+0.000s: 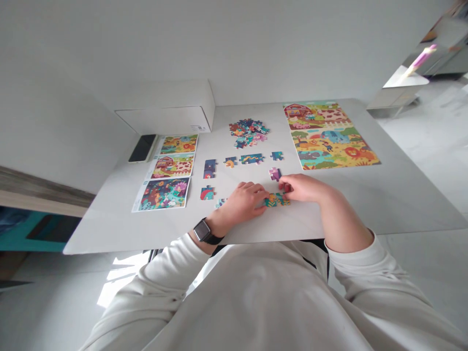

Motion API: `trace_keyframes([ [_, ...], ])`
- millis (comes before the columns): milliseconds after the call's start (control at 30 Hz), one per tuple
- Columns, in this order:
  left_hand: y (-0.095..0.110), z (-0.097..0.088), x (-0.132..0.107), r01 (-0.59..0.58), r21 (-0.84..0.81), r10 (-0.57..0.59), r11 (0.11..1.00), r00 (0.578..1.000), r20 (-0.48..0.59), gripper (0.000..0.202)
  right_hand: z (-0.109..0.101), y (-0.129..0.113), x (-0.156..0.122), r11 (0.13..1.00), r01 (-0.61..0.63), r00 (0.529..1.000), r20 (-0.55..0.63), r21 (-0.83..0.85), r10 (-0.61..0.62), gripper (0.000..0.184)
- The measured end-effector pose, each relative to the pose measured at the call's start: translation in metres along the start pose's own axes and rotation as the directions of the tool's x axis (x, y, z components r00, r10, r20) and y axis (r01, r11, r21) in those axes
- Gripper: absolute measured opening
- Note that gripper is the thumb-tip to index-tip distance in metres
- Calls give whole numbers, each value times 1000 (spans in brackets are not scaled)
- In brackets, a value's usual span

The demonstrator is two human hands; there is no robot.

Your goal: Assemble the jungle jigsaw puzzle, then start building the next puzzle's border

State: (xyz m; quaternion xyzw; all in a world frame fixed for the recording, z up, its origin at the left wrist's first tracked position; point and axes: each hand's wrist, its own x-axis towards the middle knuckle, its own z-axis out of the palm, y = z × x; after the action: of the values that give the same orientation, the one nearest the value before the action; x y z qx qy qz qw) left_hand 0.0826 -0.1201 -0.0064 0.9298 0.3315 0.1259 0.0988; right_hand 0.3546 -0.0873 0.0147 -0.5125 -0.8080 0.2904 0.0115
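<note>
Head view: leafy puzzle strip (277, 200), desk's (395, 209) six o'clock side
Left grip (246, 199): half-curled, strip's nine o'clock; hold unclear
Right grip (302, 187): curled, strip's two o'clock; hold unclear

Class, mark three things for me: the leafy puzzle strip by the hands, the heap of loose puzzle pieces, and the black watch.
Leafy puzzle strip (277, 200): head view, middle of its visible face.
Heap of puzzle pieces (249, 130): head view, middle of the heap.
Black watch (202, 230): head view, on its screen.
</note>
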Motion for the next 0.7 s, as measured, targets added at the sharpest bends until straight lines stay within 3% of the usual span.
trace_keyframes([
  [400,-2,-11,-7,65,-27,-64,998,998,15,37,11,21,6,995,103,990,-94,9,-102,24],
  [600,-2,-11,-9,74,-24,-74,997,997,-1,33,12,3,8,964,262,941,-213,-40,-264,16],
  [700,-2,-13,-9,76,-29,-78,997,996,-37,34,18,-10,8,952,304,930,-206,-30,-304,25],
])
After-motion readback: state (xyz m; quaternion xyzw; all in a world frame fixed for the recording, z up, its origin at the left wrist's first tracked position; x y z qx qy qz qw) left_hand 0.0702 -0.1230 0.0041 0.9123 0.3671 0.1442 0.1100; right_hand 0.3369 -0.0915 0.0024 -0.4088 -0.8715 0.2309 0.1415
